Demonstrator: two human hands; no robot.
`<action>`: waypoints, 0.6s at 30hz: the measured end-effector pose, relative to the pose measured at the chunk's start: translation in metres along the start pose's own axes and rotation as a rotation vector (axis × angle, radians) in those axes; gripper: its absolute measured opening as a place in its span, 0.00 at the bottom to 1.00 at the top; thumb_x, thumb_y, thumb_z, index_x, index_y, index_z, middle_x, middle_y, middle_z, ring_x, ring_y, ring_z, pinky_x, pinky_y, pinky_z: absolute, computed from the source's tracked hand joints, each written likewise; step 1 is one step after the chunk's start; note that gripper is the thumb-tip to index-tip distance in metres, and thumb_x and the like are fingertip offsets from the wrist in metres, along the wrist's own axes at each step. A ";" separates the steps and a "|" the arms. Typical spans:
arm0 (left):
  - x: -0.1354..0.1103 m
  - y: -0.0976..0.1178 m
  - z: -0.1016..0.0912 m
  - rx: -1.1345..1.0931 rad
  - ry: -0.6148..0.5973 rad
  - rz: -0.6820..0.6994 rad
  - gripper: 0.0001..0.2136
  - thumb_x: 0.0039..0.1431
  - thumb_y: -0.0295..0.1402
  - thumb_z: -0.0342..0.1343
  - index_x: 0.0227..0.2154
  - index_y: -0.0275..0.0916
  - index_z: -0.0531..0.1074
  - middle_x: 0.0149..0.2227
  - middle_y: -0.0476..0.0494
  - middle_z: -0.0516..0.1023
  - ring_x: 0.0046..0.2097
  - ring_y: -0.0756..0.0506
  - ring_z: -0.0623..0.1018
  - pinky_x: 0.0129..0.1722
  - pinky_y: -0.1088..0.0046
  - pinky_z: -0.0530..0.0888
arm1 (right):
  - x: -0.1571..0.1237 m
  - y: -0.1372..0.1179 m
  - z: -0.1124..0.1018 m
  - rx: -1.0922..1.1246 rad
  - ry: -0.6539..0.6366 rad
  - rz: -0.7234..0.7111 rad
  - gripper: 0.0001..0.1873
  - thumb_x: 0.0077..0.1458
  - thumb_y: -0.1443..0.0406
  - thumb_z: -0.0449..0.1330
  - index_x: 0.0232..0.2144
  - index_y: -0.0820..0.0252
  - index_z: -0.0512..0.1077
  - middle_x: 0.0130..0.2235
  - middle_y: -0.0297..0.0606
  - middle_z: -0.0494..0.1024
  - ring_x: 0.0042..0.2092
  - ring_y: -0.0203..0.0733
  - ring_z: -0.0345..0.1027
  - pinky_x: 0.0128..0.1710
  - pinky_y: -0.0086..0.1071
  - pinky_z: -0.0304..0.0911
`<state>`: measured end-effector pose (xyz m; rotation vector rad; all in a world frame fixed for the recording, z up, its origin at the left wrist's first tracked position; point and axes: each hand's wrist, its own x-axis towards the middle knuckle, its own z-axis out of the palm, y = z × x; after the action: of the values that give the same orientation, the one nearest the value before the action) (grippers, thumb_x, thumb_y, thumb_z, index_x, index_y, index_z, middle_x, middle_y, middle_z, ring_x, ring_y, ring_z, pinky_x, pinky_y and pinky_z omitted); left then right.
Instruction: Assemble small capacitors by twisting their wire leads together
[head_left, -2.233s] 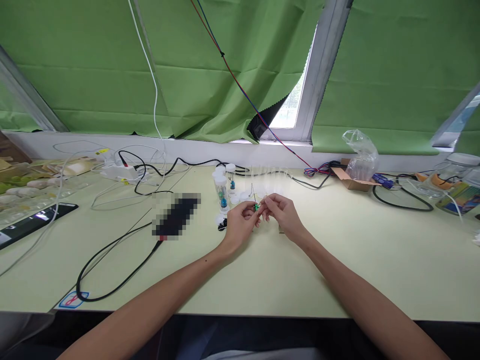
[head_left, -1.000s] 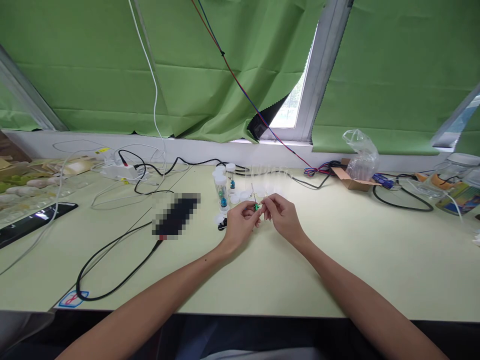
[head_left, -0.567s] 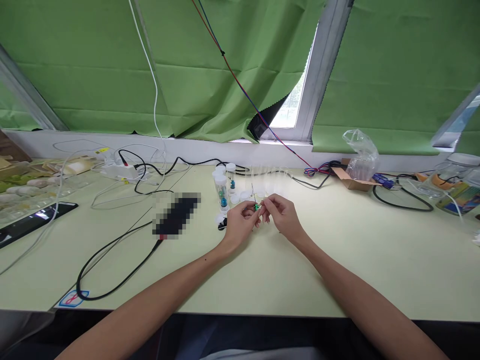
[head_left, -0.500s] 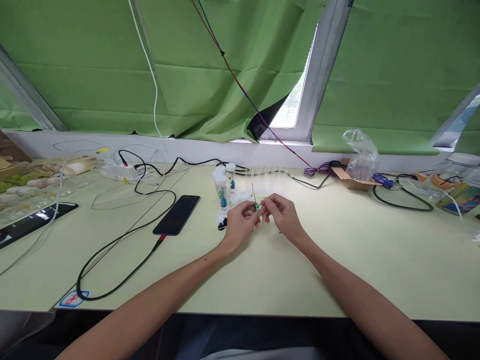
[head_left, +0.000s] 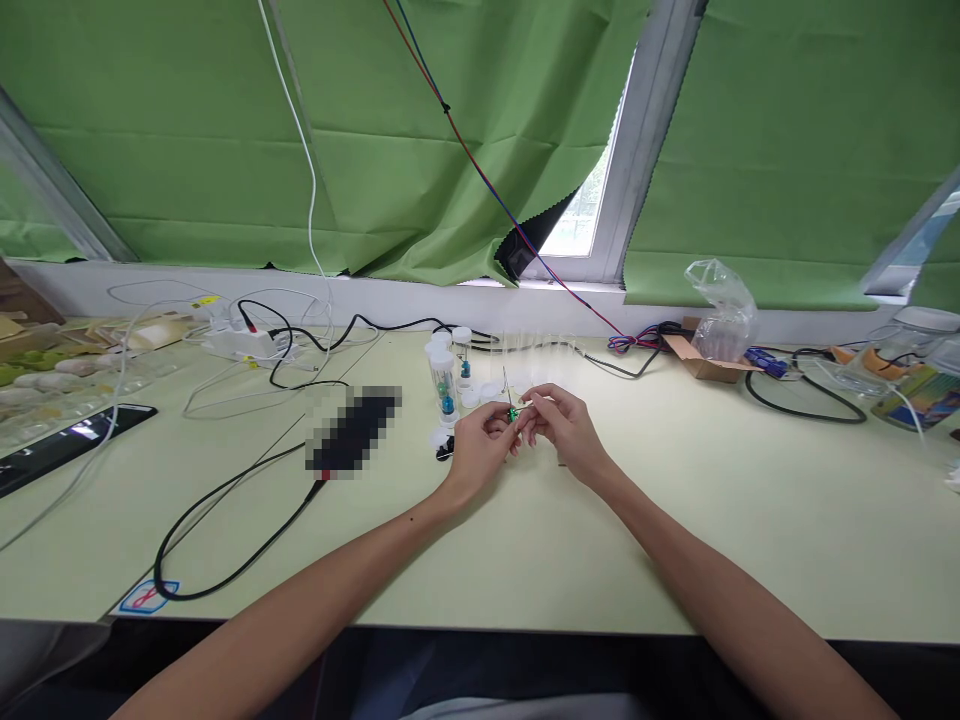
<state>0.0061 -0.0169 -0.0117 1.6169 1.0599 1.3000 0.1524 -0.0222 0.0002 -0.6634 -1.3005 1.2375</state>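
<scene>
Both hands meet above the pale green table (head_left: pixel 675 520) near its middle. My left hand (head_left: pixel 480 450) pinches a tiny green part (head_left: pixel 512 413) with a thin dark wire sticking up from it. My right hand (head_left: pixel 564 428) is closed in a pinch on the same small part from the right side. Just left of the hands stand clear plastic vials (head_left: pixel 442 382) with blue and green pieces inside, and white caps (head_left: pixel 480 394) lie beside them.
A phone (head_left: pixel 352 432) on a black cable (head_left: pixel 225 500) lies to the left. Tangled cables and a white power strip (head_left: pixel 240 345) sit at the back left. A cardboard box with a plastic bag (head_left: pixel 716 325) is at the back right. Green blinds hang behind.
The hands stay almost where they were, pinching the green part; the right hand's fingers have shifted slightly.
</scene>
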 end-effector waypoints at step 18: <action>0.002 -0.003 -0.001 -0.062 -0.007 -0.005 0.10 0.49 0.29 0.54 0.36 0.36 0.75 0.24 0.48 0.77 0.24 0.50 0.74 0.24 0.74 0.71 | 0.000 -0.004 -0.002 0.147 -0.076 0.116 0.12 0.54 0.59 0.63 0.37 0.61 0.77 0.35 0.42 0.81 0.30 0.38 0.70 0.33 0.35 0.66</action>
<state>0.0048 -0.0135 -0.0135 1.5705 1.0099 1.3106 0.1556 -0.0224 0.0031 -0.5982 -1.2338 1.4507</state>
